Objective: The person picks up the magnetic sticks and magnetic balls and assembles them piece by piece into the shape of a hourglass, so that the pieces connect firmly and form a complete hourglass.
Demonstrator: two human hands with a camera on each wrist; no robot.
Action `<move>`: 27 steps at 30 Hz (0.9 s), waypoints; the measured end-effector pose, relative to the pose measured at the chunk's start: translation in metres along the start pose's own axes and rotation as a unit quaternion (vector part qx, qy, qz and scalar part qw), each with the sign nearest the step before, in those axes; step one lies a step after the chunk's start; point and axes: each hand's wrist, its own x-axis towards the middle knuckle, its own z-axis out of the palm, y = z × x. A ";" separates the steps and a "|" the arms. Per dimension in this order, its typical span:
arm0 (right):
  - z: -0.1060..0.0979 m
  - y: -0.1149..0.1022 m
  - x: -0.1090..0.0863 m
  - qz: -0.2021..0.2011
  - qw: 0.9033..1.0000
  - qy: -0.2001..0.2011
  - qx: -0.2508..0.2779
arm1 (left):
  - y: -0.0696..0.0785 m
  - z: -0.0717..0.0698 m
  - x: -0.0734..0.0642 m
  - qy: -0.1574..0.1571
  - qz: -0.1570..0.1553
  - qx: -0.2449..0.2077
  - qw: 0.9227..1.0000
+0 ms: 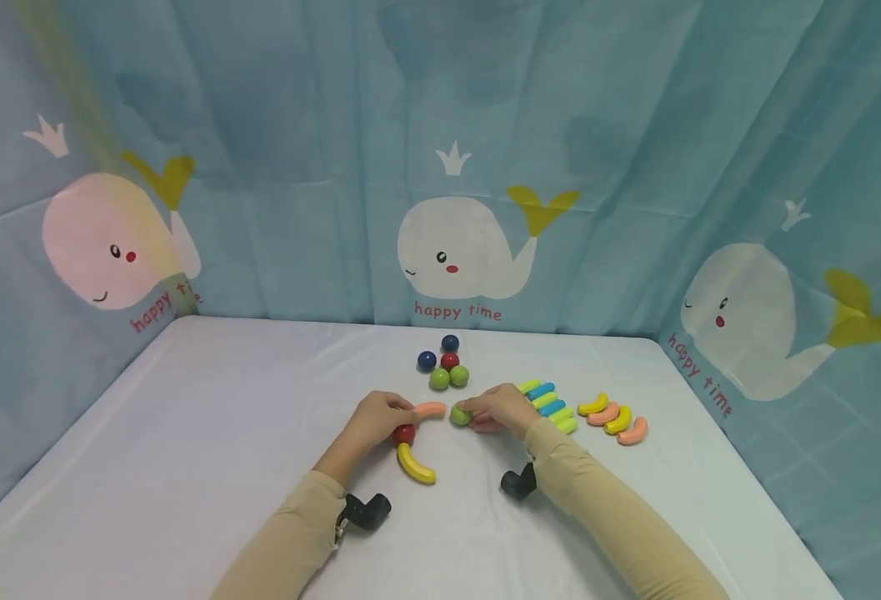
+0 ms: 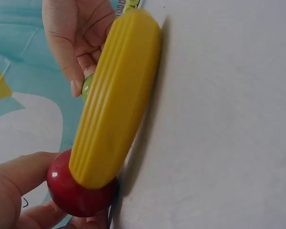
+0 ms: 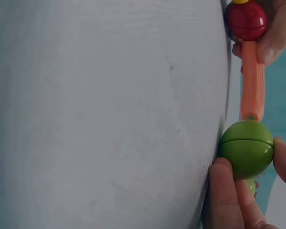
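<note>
My left hand (image 1: 375, 418) pinches an orange curved magnetic-toy stick (image 3: 252, 78) at its end beside a red ball (image 2: 81, 188). A yellow curved stick (image 1: 415, 467) meets the same ball and slants toward the near side of the table. Between thumb and fingers, my right hand (image 1: 505, 406) holds a green ball (image 3: 247, 149) at the other end of the orange stick. In the right wrist view, that ball and the stick's tip meet, forming a line with the red ball. The green ball is partly hidden behind the yellow stick in the left wrist view.
Beyond the hands sit two blue balls (image 1: 427, 361), a red ball (image 1: 450, 361) and two green balls (image 1: 439, 379). Right of the right hand lie several green and blue straight sticks (image 1: 551, 407), then yellow and orange curved sticks (image 1: 618, 419). A whale-print curtain (image 1: 297, 250) borders the white table (image 1: 207, 433).
</note>
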 end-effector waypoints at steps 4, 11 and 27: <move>0.000 0.001 0.000 -0.001 1.000 0.006 0.005 | 0.001 0.001 -0.001 0.005 0.006 -0.006 1.000; 0.004 0.001 0.000 -0.002 1.000 0.001 0.015 | 0.001 0.002 -0.003 0.007 0.010 0.013 1.000; -0.034 0.010 -0.014 -0.077 0.996 0.027 0.021 | -0.002 -0.005 -0.004 -0.041 0.001 0.018 0.999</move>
